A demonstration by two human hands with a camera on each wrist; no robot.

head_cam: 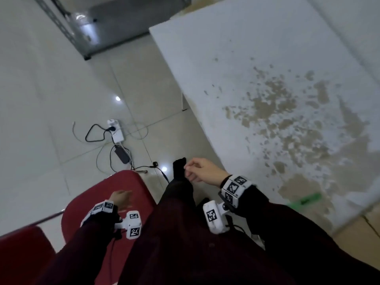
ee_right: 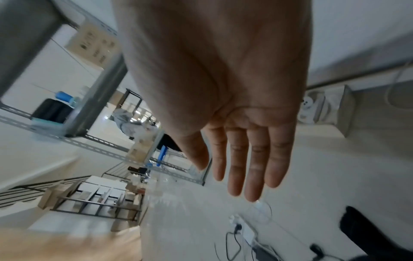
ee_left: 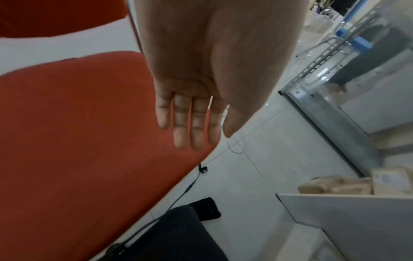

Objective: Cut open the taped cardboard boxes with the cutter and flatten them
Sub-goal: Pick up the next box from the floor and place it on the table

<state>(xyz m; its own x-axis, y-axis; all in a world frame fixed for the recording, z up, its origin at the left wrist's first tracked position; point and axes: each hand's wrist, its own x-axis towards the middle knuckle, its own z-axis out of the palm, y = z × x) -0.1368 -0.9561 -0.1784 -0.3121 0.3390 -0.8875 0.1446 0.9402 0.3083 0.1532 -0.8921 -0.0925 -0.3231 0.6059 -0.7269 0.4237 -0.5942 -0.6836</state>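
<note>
My left hand (head_cam: 123,197) hovers over a red chair seat (head_cam: 98,194), and the left wrist view shows that left hand (ee_left: 192,123) with straight fingers and nothing in it. My right hand (head_cam: 192,169) hangs beside the table's edge, above my dark trouser leg; in the right wrist view the right hand (ee_right: 245,159) is empty, palm flat. A blurred green object (head_cam: 306,199), too smeared to identify, lies on the table near its front edge. Tan cardboard (head_cam: 362,229) shows at the lower right. Brown cardboard boxes (ee_left: 388,180) sit past the table panel.
The white table (head_cam: 246,68) has worn brown patches. On the tiled floor lie a power strip (head_cam: 116,130), an adapter and loose cables. A grey metal shelf rack (head_cam: 86,31) stands at the back. My leg and foot (head_cam: 178,167) are between chair and table.
</note>
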